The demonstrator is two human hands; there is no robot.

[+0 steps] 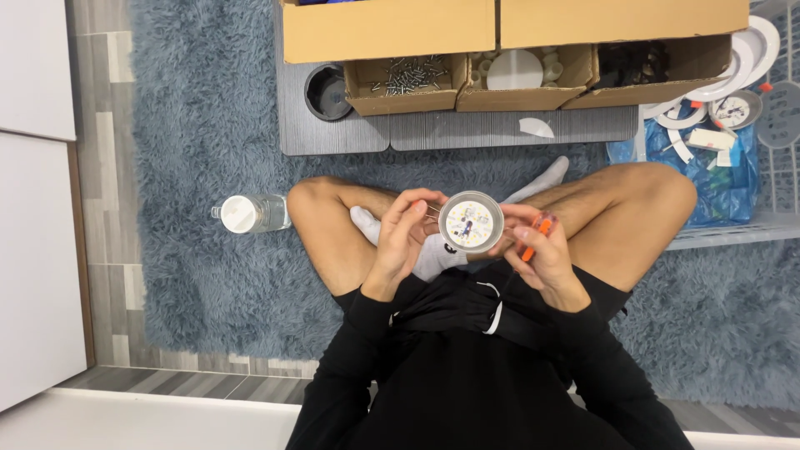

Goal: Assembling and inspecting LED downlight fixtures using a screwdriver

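Your left hand (402, 236) is curled around the left rim of the round lamp module (471, 222), fingers closed on it, with a thin spring clip showing between fingertips and rim. Your right hand (543, 254) is closed on an orange-handled tool (533, 240), probably a small screwdriver, while its fingertips steady the module's right edge. The module sits at frame centre, above your crossed legs, white face with small yellow chips turned up toward you.

Judgement: keep the left grip on the rim only, clear of the chip face, and bring the tool in square so it cannot skate across the board. Mind the spring clip; it could snap onto a finger.

Room: your knees bound the work on both sides; a dropped screw would vanish into the grey shag rug (208, 125). The low counter (450, 132) ahead, upper centre, carries open cardboard boxes, one holding screws (408, 77). A water bottle (250, 213) lies at centre left, well apart. A blue bag and white basket of parts (733, 117) crowd the upper right; reach forward rather than sideways.
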